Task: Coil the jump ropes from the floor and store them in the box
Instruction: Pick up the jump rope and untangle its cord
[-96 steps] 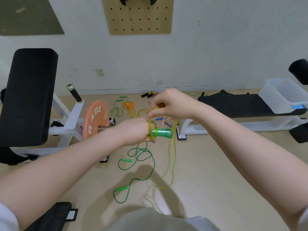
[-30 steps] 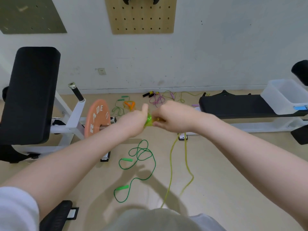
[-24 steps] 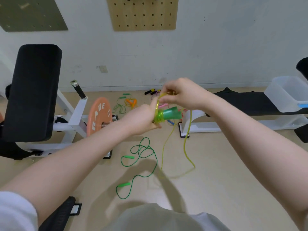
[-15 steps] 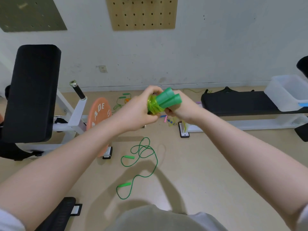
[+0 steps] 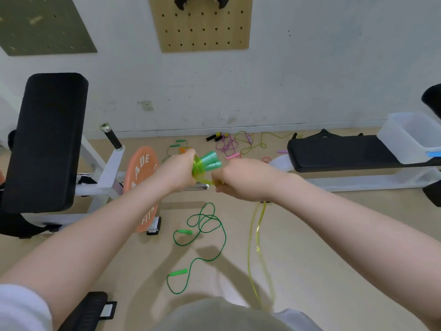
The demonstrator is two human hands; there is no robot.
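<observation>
My left hand (image 5: 181, 172) grips the two green handles (image 5: 211, 160) of a yellow-green jump rope, with cord wound round them. My right hand (image 5: 241, 179) pinches that cord (image 5: 256, 237) just right of the handles; the rest hangs in a long loop down past my knees. A dark green jump rope (image 5: 210, 225) lies loose on the floor below my hands. More ropes, pink and yellow-green (image 5: 235, 144), lie tangled by the wall. The clear plastic box (image 5: 405, 137) stands on the right end of a black bench.
A black padded bench (image 5: 338, 152) with white frame stretches on the right. At left stands a weight rack with a black pad (image 5: 47, 139) and an orange weight plate (image 5: 140, 177). A black object (image 5: 88, 309) lies at my lower left.
My right hand dropped from beside the handles to below and right of them, drawing the cord out taut. A long loop now hangs toward the floor.
</observation>
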